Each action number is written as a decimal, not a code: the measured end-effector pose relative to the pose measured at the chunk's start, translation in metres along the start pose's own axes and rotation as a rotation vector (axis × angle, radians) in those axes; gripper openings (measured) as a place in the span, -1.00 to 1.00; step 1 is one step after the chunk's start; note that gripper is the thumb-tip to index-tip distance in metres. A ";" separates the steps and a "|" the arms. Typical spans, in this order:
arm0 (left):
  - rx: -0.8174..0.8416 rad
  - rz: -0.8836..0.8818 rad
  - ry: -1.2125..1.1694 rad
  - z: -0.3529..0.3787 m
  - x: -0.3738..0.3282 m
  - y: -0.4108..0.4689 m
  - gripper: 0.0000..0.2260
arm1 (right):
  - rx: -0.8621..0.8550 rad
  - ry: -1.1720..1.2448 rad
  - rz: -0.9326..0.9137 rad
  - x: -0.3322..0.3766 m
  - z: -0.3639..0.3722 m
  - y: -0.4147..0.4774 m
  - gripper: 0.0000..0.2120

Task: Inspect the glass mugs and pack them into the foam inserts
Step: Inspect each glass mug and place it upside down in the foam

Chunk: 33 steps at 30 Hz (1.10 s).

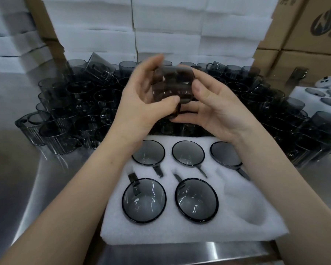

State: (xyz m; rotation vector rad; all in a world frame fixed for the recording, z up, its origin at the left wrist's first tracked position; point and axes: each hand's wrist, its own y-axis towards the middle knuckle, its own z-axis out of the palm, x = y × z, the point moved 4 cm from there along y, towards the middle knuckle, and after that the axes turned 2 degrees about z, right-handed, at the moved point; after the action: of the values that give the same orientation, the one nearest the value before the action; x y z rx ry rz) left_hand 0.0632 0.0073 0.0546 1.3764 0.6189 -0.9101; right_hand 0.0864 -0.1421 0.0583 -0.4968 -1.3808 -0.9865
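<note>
Both my hands hold one smoky grey glass mug [173,87] in the air above the table, blurred by motion. My left hand [141,100] grips its left side, thumb across the front. My right hand [214,108] cups its right side and underside. Below lies a white foam insert [199,232] with six pockets. Several mugs sit in it, among them one at the front left [144,200] and one at the front middle [196,201]. The front right pocket [245,203] holds nothing.
A dense crowd of loose grey mugs [80,104] covers the steel table [13,169] behind the insert, left to right. Stacked white foam sheets [170,25] rise at the back. Cardboard boxes [310,35] stand at the right, with another filled insert [321,98] beside them.
</note>
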 end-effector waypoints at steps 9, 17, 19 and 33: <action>0.150 0.009 0.372 0.008 0.005 -0.002 -0.44 | -0.248 -0.382 -0.136 0.005 -0.005 -0.003 -0.69; 0.171 0.003 0.354 0.009 0.005 -0.002 -0.46 | -0.348 -0.245 -0.136 0.006 -0.010 0.000 -0.86; 0.137 -0.024 0.268 0.007 0.006 -0.002 -0.47 | -0.226 -0.126 -0.072 0.005 -0.009 0.001 -0.84; 0.138 -0.014 0.457 0.011 0.005 -0.004 -0.47 | -0.402 -0.383 -0.155 0.005 -0.007 -0.001 -0.83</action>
State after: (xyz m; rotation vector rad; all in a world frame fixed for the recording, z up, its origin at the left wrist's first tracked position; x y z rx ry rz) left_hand 0.0610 -0.0041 0.0503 1.7248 0.9240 -0.6584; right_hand 0.0893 -0.1497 0.0617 -0.9265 -1.5807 -1.3571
